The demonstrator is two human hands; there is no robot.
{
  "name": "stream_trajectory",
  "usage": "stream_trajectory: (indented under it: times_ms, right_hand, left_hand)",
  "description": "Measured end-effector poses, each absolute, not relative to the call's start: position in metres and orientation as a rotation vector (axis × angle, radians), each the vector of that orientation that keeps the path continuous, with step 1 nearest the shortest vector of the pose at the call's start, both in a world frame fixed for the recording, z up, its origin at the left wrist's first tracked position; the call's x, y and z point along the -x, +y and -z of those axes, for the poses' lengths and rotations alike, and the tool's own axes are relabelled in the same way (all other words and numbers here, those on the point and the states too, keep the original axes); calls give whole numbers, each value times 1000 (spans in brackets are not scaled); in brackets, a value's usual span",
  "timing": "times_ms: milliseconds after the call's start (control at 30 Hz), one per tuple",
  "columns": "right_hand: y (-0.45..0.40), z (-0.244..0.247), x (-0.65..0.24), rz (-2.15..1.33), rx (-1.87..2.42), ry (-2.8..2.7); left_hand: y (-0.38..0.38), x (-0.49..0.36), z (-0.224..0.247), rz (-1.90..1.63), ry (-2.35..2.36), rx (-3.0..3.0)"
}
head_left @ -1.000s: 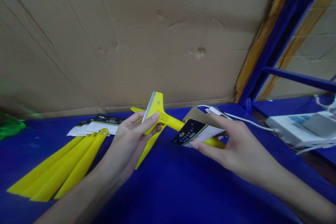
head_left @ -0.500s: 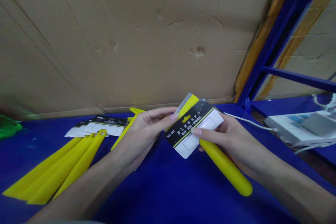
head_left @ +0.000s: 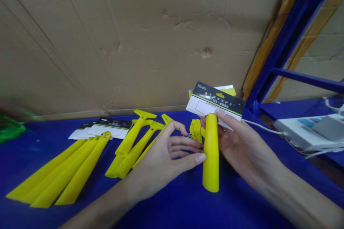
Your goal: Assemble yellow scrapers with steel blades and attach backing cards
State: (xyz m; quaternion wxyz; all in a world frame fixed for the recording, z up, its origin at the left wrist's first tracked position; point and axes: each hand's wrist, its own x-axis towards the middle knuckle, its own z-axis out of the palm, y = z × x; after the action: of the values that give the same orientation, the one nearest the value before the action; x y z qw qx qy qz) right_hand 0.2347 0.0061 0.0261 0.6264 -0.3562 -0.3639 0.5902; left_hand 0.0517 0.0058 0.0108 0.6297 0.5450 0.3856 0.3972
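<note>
My right hand (head_left: pixel 242 143) grips a yellow plastic scraper (head_left: pixel 211 157) with its rounded handle pointing down. A black-and-white printed card (head_left: pixel 215 105) sits on the scraper's head, with a yellow part showing behind it. My left hand (head_left: pixel 166 164) is beside the handle with its fingers apart, holding nothing I can see. A small dark metal piece (head_left: pixel 189 135) lies just past its fingertips, next to small yellow plastic pieces (head_left: pixel 196 130). Several yellow scrapers (head_left: pixel 131 154) lie on the blue table (head_left: pixel 172 200) left of that hand.
Long yellow plastic pieces (head_left: pixel 59 171) and white cards (head_left: pixel 110 130) lie at the left. A cardboard sheet (head_left: pixel 134 43) stands behind the table. A blue metal frame (head_left: pixel 285 35), a white boxed device (head_left: pixel 306 130) with a cable, and green material (head_left: pixel 8 128) sit at the edges.
My left hand has let go of the scraper and moved left. My right hand has turned it handle-down, raising the card. Scrapers earlier hidden behind my left hand now show on the table.
</note>
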Motion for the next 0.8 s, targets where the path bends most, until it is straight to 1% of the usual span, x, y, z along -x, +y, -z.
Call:
stream_trajectory:
  times_ms: [167,433,633,733,800]
  right_hand:
    - [7,-26,-238,-1372,817,-914]
    - [6,-23,-236,-1418,729,-828]
    - [16,-21,-247,-1311,782,-876]
    - [20,-19,-250,-1325,823,-909]
    - [22,-17,-250,-1373,868,-946]
  left_hand:
    - [6,-48,-14,-883,875,-1352]
    - [-2,-62,-7,-806,774,-1356]
    - [-5,-52,-17,-745,868,-1436]
    - [-1,-37,-23,-724,991,-1654]
    - [3,-26,-25,-743,1120,-1938]
